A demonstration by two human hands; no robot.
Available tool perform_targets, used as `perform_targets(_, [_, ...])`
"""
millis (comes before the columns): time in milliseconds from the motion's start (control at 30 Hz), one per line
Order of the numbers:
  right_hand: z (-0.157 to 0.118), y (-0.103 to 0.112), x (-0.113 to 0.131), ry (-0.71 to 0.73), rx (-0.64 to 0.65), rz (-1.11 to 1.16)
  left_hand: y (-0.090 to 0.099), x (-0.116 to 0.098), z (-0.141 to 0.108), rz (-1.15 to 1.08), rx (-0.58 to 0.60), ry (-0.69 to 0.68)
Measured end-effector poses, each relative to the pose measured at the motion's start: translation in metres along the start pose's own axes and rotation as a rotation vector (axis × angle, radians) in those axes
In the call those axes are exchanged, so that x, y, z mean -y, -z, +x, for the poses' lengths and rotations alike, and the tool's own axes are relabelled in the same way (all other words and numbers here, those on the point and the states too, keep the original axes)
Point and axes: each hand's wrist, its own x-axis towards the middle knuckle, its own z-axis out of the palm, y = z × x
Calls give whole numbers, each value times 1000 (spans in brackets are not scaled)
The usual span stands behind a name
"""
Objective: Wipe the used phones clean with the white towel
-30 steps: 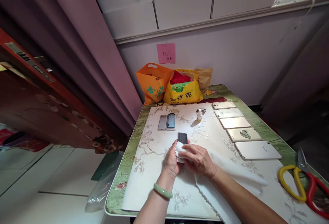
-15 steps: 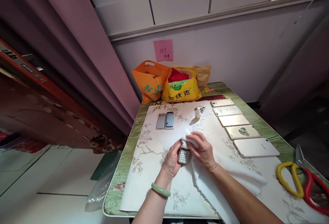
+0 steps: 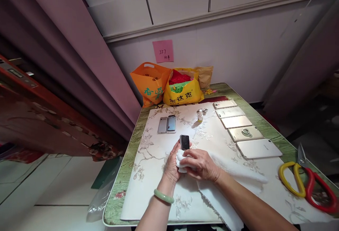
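Observation:
My left hand (image 3: 172,165), with a green bangle (image 3: 164,196) at the wrist, holds a small keypad phone (image 3: 185,142) upright. Its dark screen faces me. My right hand (image 3: 200,164) is closed on a bunched white cloth (image 3: 181,161), which presses over the phone's lower half and hides the keypad. The rest of the cloth trails under my right forearm. Beyond my hands lie a silver phone (image 3: 162,125) and a blue-screened phone (image 3: 171,123), side by side. A small bottle (image 3: 200,116) stands to their right.
Several phones lie in a row at the right, among them a white one (image 3: 259,148) and one with a ring holder (image 3: 246,132). Large scissors (image 3: 304,179) with yellow and red handles lie at the right edge. Orange (image 3: 150,86) and yellow bags (image 3: 182,93) stand at the back.
My right hand and the cloth have moved down from the phone's screen to its keypad, so the screen now shows and the keys are covered. The whole view has shifted slightly.

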Motion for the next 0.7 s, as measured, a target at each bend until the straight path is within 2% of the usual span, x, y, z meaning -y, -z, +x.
perform_targets(67, [0, -2, -4, -56, -75, -10, 0, 0, 0, 6, -4, -33])
perform_targets(133, [1, -4, -11, -194, -224, -16, 0, 0, -1, 30, 24, -28])
perform_targets(233, [5, -5, -23, -433, -497, -49, -1, 0, -3, 86, 135, 64])
perform_targets(300, [6, -5, -26, -502, -589, -79, -2, 0, -4, 98, 159, 95])
perform_targets(367, [5, -6, -23, -463, -524, -85, -2, 1, -3, 78, 121, 66])
perform_targets(500, [3, -5, -6, -172, -193, -46, 2, 1, 2, -3, 10, -22])
perform_targets(600, [3, 0, 3, 5, -12, -10, 4, -2, 3, 4, 59, 43])
perform_targets(700, [2, 6, 5, 39, 67, 31, 4, -4, 1, 20, 102, 64])
